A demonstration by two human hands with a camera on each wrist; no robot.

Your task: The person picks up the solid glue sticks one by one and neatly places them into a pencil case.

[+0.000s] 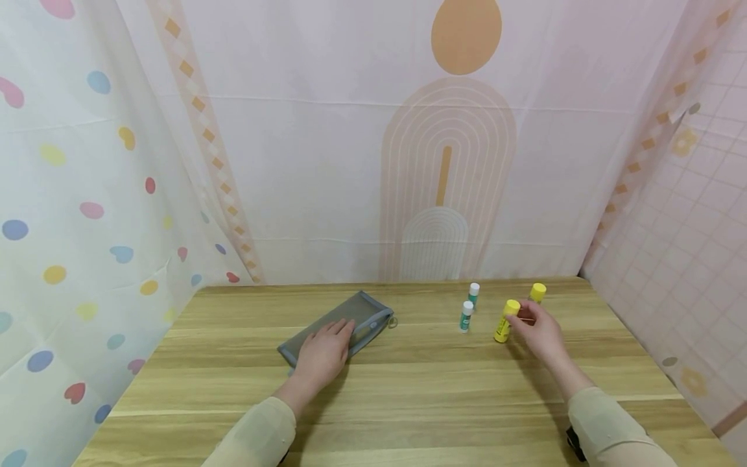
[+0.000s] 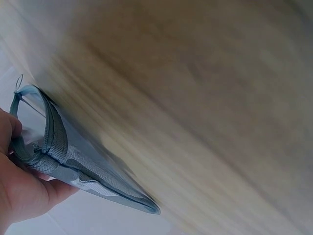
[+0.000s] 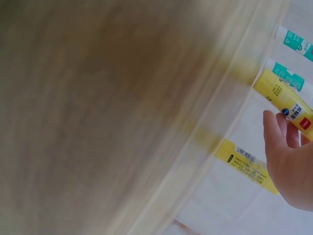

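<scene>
My left hand (image 1: 323,353) lies over a grey mesh zip pouch (image 1: 318,329) on the table. In the left wrist view its thumb and fingers grip the pouch (image 2: 90,159) beside the gaping zip opening. Over on the right, my right hand (image 1: 539,331) pinches a yellow glue stick (image 1: 502,329) near its cap, thumb in front and fingers behind. Another yellow glue stick (image 1: 537,292) stands behind that hand, partly hidden by it. Two smaller green glue sticks with white caps, a near one (image 1: 465,320) and a far one (image 1: 473,296), stand upright to its left.
All of this rests on a wood-grain table (image 1: 403,402). Behind its far edge hangs a patterned curtain (image 1: 327,181), and a dotted curtain (image 1: 76,214) runs along the left side. A key-ring-like loop (image 1: 393,322) sits at the pouch's right corner.
</scene>
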